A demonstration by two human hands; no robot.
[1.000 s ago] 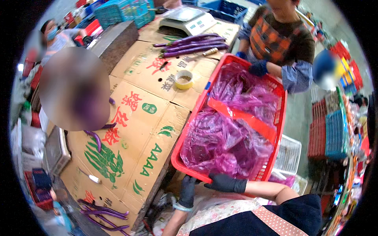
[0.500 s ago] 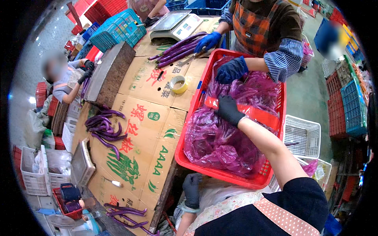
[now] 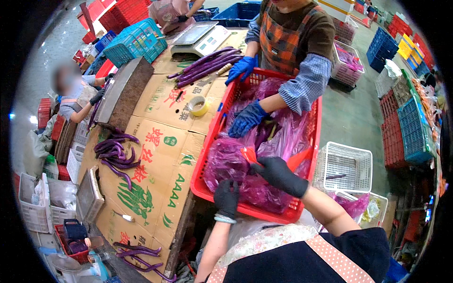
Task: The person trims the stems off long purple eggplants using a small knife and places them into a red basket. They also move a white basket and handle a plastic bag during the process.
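Head view: right hand (image 3: 282, 177) grips red strip (image 3: 247, 154) atop purple plastic (image 3: 225, 160); left hand (image 3: 226, 199) nearby, hold unclear.

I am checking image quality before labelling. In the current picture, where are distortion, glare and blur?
Head view: black curved rim, straight edges bending near it; head view: white highlights on the purple plastic; head view: the person at far left has a blurred head, while left hand and right hand look fairly clear.
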